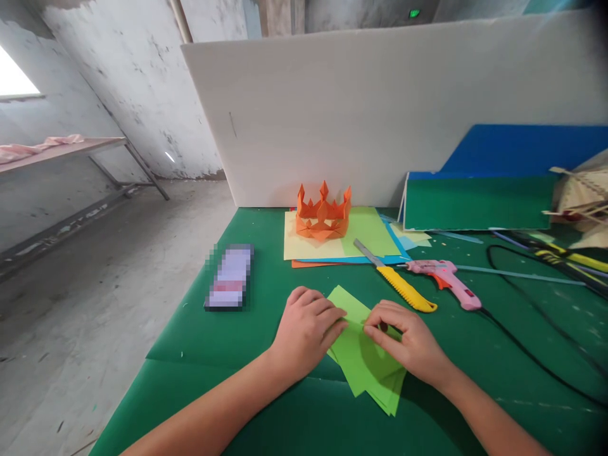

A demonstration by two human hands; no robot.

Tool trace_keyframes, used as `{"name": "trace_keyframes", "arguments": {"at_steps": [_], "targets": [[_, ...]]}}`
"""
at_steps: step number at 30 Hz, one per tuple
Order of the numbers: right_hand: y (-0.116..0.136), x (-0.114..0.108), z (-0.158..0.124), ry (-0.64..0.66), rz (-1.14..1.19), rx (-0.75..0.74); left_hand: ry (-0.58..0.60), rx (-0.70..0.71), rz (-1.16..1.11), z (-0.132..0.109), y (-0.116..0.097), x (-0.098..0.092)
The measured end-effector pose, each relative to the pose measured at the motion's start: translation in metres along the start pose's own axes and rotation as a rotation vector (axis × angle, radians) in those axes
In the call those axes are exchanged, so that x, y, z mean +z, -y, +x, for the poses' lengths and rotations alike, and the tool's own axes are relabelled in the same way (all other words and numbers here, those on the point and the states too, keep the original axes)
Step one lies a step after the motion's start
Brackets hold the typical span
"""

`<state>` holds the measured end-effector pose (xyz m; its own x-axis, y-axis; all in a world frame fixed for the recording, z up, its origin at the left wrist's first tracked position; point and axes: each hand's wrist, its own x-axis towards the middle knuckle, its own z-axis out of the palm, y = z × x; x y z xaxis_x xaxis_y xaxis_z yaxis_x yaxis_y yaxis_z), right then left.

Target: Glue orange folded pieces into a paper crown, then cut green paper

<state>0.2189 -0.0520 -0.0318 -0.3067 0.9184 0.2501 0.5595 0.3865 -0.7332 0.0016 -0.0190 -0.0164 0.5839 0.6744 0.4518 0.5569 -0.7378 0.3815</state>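
Observation:
Several bright green paper sheets (pixel 368 364) lie in a loose, uneven stack on the green tabletop in front of me. My left hand (pixel 308 329) rests over the stack's left edge, fingers loosely bent and tips on the top sheet. At the right side of the same stack, my right hand (pixel 411 342) has its thumb and forefinger pinched together just over the paper. What sits between those fingertips is too small to make out. Beyond the hands, an orange folded-paper crown (pixel 323 221) stands upright on coloured sheets (pixel 375 231).
A yellow-handled utility knife (pixel 403 288), blade extended, lies beside a pink glue gun (pixel 444 278) with a trailing black cord (pixel 522 348). A phone (pixel 231 278) lies to the left. A white board (pixel 332 114) and a green panel (pixel 477 202) stand behind.

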Motion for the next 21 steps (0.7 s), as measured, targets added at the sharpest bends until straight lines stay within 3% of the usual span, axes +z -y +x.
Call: {"name": "trace_keyframes", "arguments": {"at_steps": [5, 11, 13, 16, 18, 21], "targets": [[-0.005, -0.008, -0.001, -0.067, 0.079, 0.063, -0.025, -0.153, -0.117, 0.000, 0.004, -0.003], [-0.028, -0.023, -0.005, -0.340, 0.337, 0.193, -0.111, -0.488, -0.503, 0.004, 0.018, -0.008], [-0.029, -0.020, -0.004, -0.313, 0.509, 0.190, -0.160, -0.586, -0.689, 0.004, 0.019, -0.004], [-0.023, -0.008, -0.002, -0.116, 0.695, 0.186, -0.225, -0.638, -0.839, 0.000, 0.019, 0.008], [-0.016, 0.002, -0.001, -0.014, 0.717, 0.190, -0.225, -0.625, -0.856, -0.002, 0.018, 0.013], [-0.008, 0.012, -0.002, -0.038, 0.624, 0.269, -0.202, -0.483, -0.764, -0.004, 0.016, 0.014]]}}
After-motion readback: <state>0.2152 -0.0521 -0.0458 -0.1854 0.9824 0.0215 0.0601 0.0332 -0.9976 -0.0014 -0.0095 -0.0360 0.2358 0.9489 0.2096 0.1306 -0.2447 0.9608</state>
